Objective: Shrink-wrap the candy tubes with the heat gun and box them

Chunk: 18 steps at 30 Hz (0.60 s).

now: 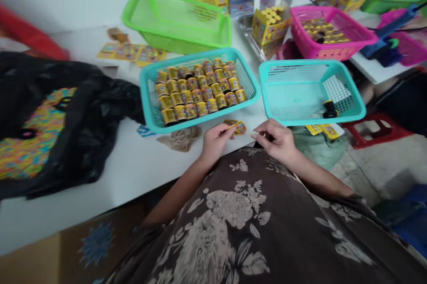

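Observation:
My left hand [215, 141] pinches a yellow printed label [238, 127] at its left end, just in front of the table's edge of the filled basket. My right hand [276, 139] is to the right of the label, apart from it, with thumb and fingers bent towards each other; whatever lies between them is too small to tell. Behind my left hand, a teal basket [147, 97] holds rows of small yellow-labelled cups [202, 81]. Another teal basket [300, 117], behind my right hand, holds a black item [330, 109] at its right side.
A black bag [100, 141] of colourful pieces lies at the left. A green basket [176, 39] and yellow label sheets [128, 52] are at the back. A pink basket [333, 48] stands back right, near a yellow box [270, 32]. A brown cloth [182, 139] lies beside my left hand.

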{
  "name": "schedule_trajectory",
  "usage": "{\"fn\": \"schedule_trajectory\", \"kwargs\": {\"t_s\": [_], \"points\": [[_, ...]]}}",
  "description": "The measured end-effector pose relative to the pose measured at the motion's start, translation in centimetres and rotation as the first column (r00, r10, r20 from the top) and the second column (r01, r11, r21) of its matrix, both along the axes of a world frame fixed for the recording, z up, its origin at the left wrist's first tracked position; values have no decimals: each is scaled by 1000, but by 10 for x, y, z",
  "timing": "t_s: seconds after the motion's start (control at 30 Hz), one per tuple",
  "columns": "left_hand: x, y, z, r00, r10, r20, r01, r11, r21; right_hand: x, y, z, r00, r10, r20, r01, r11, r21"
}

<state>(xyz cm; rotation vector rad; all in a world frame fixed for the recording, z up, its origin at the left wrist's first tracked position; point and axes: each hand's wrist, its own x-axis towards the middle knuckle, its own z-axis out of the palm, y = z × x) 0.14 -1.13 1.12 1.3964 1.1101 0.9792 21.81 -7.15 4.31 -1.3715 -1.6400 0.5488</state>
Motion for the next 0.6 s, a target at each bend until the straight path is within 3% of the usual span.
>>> {"fn": "schedule_trajectory", "kwargs": {"t_s": [0.07, 0.1, 0.17, 0.2, 0.27, 0.37, 0.6], "points": [[-3, 1, -1, 1000, -5, -18, 5, 1000, 29, 45, -2, 22, 960, -189, 209, 170, 980, 106], [-3, 2, -2, 1000, -3, -23, 4, 999, 34, 73, 2, 32, 902, -312, 300, 287, 950, 124], [-3, 1, -3, 1000, 2, -26, -1, 1000, 21, 133, 17, 48, 718, -481, 503, 516, 853, 80], [-2, 1, -4, 1000, 3, -22, -3, 1000, 1, 162, 27, 53, 623, -489, 611, 603, 797, 23], [1, 0, -5, 1000, 4, 5, -4, 999, -50, 207, 49, 56, 485, -359, 797, 717, 686, -127], [6, -2, -4, 998, 12, 64, -5, 994, -107, 238, 76, 50, 423, -90, 901, 753, 588, -295], [12, -8, 4, 994, 1, 106, 7, 997, -71, 233, 112, 31, 479, 103, 872, 644, 634, -428]]}}
